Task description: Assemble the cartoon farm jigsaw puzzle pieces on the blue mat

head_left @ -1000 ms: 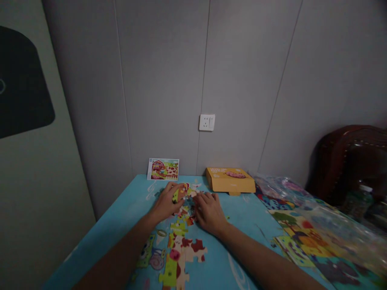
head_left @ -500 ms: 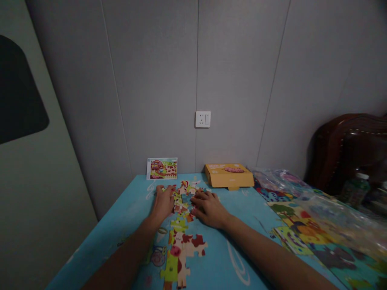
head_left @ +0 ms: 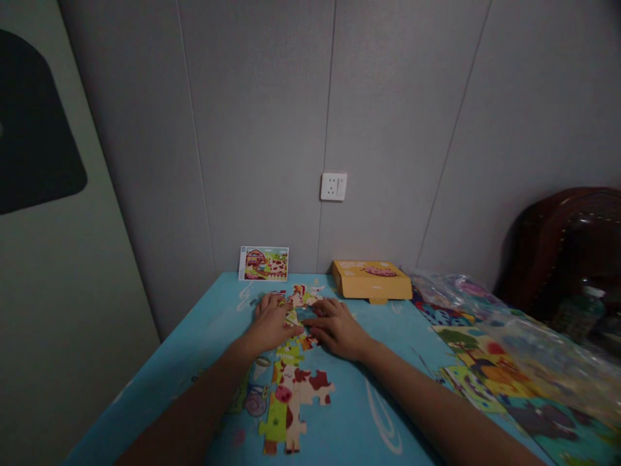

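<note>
The left hand [head_left: 272,323] had just moved rightward onto the loose jigsaw pieces [head_left: 298,296], facing the right hand [head_left: 339,330], so both seemed occupied there. Fingers were half-curled; whether they gripped anything, I could not tell. The joined cow section [head_left: 286,395] lay nearer, untouched.

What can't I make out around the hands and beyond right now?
Head view: what the bare left hand grips, if anything; its back and fingers hide it.
Head view: full spread of flat multicoloured jigsaw pieces; that hand and the bare right hand cover some.
Head view: print on the yellow rectangular box; too small.
Head view: rest of the dark-red curved chair; right edge cuts it off.
</note>
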The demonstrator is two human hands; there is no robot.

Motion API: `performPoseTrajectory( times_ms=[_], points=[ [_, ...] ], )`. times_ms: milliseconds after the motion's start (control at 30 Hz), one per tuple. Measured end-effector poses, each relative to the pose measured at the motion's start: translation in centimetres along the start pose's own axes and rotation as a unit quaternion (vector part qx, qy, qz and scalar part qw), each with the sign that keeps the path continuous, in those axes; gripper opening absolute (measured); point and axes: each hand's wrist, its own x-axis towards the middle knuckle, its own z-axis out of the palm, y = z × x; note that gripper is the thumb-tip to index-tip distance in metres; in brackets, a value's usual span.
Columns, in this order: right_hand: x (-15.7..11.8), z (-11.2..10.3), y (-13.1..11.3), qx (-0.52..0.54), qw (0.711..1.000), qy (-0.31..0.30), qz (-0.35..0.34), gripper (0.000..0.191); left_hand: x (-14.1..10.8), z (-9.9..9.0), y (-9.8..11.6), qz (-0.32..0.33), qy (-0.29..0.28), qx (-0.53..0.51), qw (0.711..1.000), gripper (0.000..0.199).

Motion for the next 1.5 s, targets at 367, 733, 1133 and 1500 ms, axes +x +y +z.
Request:
performPoseTrajectory(
  times_ms=[367, 733, 1133, 1500],
  points=[
    [0.0, 0.2, 0.6, -0.034, 0.995, -0.012, 0.089, 0.03, 0.2, 0.3, -0.5, 0.009, -0.007, -0.008, 1.0, 0.054],
    [0.0, 0.7, 2.0, -0.029, 0.994, -0.019, 0.101, 0.029, 0.4, -2.6, -5.0, -0.145, 0.014, 0.064, 0.987, 0.041],
    [0.1, 0.2, 1.3, -0.015, 0.993, -0.016, 0.12, 0.028, 0.5, -1.2, -4.6, -0.047, -0.014, 0.045, 0.998, 0.057],
    [0.1, 0.1, 1.3, -0.012, 0.993, -0.025, 0.118, 0.028, 1.1, -1.2, -5.0, -0.036, 0.045, 0.023, 0.998, 0.04]
  ],
)
